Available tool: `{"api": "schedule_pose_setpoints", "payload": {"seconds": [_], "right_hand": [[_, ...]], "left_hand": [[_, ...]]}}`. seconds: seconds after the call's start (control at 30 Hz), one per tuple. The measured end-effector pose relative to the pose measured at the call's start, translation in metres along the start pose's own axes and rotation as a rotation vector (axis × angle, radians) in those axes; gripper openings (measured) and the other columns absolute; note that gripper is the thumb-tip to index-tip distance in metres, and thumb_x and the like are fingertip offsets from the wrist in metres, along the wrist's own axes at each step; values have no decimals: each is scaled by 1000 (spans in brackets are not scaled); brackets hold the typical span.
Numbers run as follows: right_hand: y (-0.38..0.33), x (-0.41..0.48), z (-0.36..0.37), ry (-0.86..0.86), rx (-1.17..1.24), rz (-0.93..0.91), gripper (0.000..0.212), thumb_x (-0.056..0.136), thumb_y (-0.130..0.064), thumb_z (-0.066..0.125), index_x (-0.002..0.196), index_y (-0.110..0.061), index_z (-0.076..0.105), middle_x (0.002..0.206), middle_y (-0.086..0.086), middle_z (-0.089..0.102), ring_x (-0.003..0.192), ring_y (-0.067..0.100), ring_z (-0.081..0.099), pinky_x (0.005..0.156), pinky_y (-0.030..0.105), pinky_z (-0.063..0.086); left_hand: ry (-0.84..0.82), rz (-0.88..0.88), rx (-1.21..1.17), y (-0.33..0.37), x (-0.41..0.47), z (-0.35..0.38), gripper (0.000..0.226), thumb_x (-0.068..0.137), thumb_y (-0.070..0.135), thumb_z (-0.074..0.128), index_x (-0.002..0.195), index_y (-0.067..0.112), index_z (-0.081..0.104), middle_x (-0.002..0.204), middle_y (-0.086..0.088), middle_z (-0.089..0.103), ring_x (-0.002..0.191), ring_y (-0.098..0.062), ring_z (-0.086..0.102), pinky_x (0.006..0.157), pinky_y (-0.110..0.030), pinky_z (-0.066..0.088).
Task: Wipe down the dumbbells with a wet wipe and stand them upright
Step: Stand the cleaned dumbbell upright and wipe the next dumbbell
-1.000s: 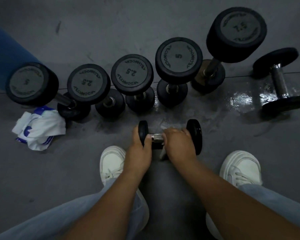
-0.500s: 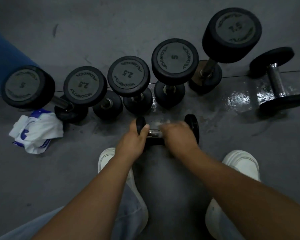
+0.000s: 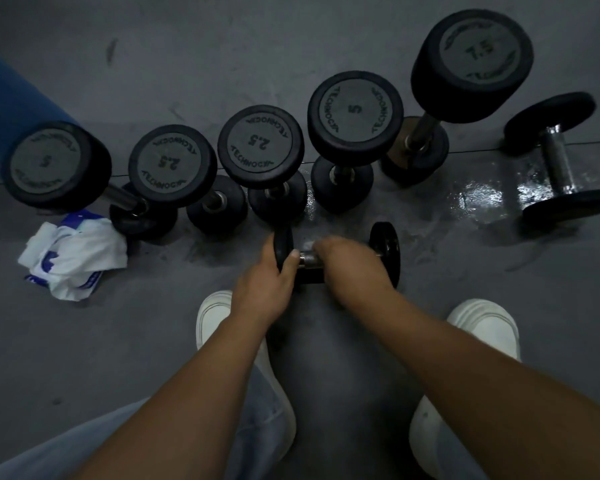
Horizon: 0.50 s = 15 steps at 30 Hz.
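Note:
A small black dumbbell point(image 3: 385, 249) lies on its side on the grey floor in front of my feet. My left hand point(image 3: 267, 282) grips its left head, thumb across the disc's face. My right hand point(image 3: 352, 265) is curled over the metal handle and is blurred; a pale bit of wet wipe point(image 3: 307, 244) shows at its fingertips. Behind stand several upright dumbbells, among them a 2.5 dumbbell point(image 3: 260, 147), a 5 dumbbell point(image 3: 355, 119) and a 7.5 dumbbell point(image 3: 471, 65).
Another dumbbell point(image 3: 556, 161) lies on its side at the right beside a wet shiny patch of floor point(image 3: 482, 199). A crumpled white and blue wipes pack point(image 3: 73, 256) lies at the left. My white shoes point(image 3: 484, 327) flank the hands. A blue object point(image 3: 11, 109) stands far left.
The small dumbbell and both hands have shifted a little farther from my feet, toward the upright row. My right hand is blurred over the handle, more than before.

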State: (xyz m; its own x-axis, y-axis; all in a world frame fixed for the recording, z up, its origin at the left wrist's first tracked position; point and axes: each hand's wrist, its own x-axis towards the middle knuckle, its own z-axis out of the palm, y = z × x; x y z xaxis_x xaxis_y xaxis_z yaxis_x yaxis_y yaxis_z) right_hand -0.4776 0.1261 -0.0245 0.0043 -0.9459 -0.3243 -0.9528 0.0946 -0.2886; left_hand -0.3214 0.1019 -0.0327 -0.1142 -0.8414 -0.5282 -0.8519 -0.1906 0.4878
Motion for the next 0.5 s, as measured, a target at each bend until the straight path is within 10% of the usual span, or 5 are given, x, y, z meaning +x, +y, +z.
{"api": "schedule_pose_setpoints", "payload": {"seconds": [0.3, 0.5], "right_hand": [[3, -6, 0, 159, 41, 41, 18, 89, -15, 54, 105, -18, 59, 90, 7, 70, 83, 31, 64, 68, 32, 40], [6, 3, 18, 191, -42, 45, 36, 84, -9, 52, 118, -12, 62, 118, 6, 65, 114, 23, 59, 100, 40, 39]], "left_hand": [[5, 26, 80, 8, 6, -10, 56, 98, 63, 32, 143, 31, 37, 122, -16, 64, 113, -39, 58, 89, -40, 44], [98, -70, 35, 23, 3, -7, 63, 97, 62, 38, 143, 19, 39, 128, -17, 61, 118, -38, 56, 94, -42, 44]]}}
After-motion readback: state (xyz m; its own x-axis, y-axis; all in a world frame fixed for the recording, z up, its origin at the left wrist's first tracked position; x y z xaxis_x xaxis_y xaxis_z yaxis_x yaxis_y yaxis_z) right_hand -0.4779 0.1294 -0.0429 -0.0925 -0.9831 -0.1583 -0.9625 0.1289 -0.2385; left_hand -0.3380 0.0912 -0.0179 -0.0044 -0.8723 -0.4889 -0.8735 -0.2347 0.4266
